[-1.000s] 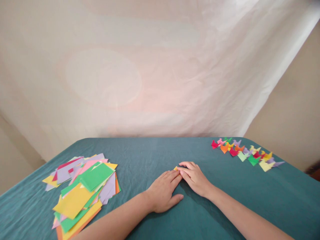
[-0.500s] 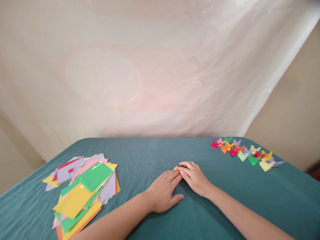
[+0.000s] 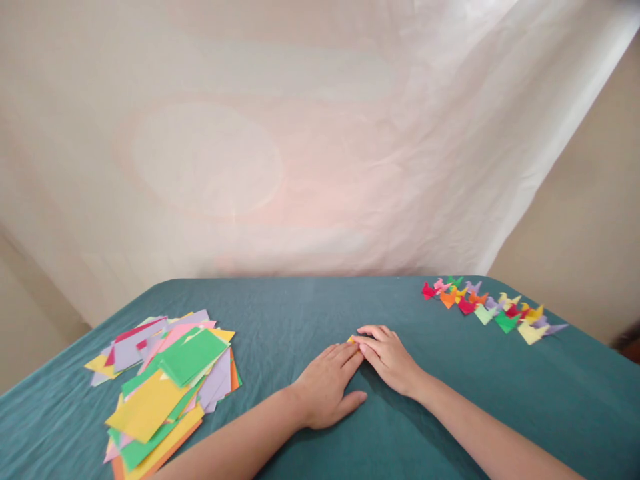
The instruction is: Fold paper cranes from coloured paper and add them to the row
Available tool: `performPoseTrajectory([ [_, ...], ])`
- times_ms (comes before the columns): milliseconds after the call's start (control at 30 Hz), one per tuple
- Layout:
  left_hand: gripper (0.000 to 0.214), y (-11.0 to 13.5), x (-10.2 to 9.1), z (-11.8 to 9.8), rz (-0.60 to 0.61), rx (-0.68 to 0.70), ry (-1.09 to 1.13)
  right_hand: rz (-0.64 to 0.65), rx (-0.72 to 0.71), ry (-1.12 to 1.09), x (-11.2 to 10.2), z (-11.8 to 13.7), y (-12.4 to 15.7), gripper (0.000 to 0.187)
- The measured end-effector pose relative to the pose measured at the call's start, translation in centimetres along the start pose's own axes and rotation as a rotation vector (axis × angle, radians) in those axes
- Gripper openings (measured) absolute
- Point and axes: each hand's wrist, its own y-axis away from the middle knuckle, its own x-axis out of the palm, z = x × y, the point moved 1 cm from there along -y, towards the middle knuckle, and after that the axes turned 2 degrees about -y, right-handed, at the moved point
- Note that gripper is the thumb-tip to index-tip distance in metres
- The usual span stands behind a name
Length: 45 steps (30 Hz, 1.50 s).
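Note:
A small piece of yellow paper lies on the cloth near the middle, mostly covered by my fingers. My left hand rests flat over it, fingers stretched forward and thumb out to the side on the cloth. From the right, my right hand meets the left fingertips, its thumb and index finger drawn together at the paper's edge. How the paper is folded underneath cannot be made out.
On the left lies a loose heap of coloured paper sheets. Several small folded paper birds stand in rows at the far right. A dark green cloth covers the table; a pale curtain hangs behind it.
Hardly anything differs; both hands stay at the yellow paper, with only a very slight shift of the fingers and of the view.

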Motion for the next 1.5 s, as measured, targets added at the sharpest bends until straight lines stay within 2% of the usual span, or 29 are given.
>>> performPoseTrajectory([
  [467, 0.064, 0.0, 0.1, 0.0, -0.022, 0.005, 0.009, -0.003, 0.004, -0.019, -0.2, 0.1, 0.0, 0.034],
  [667, 0.066, 0.0, -0.1, 0.1, -0.035, -0.011, 0.045, -0.004, 0.006, -0.093, 0.1, -0.4, -0.1, 0.034],
  [733, 0.065, 0.0, -0.1, 0.1, -0.041, -0.014, 0.049, -0.033, 0.010, -0.166, 0.2, -0.7, -0.1, 0.033],
  [867, 0.066, 0.0, -0.1, 0.4, -0.057, -0.022, 0.042, -0.170, 0.048, -0.345, 0.0, -1.6, -0.1, 0.029],
  [967, 0.069, -0.1, 0.0, 0.6, -0.065, -0.030, 0.043, -0.232, 0.008, -0.341, -0.7, -1.8, 0.0, 0.028],
  [1233, 0.073, -0.4, 0.5, 1.1, -0.075, -0.009, 0.069, -0.063, -0.191, -0.097, -1.5, 0.1, 0.6, 0.032],
  [1500, 0.075, -0.4, 0.7, 2.0, -0.099, -0.027, 0.147, -0.007, -0.183, -0.044, -0.7, 0.4, 0.5, 0.038],
])
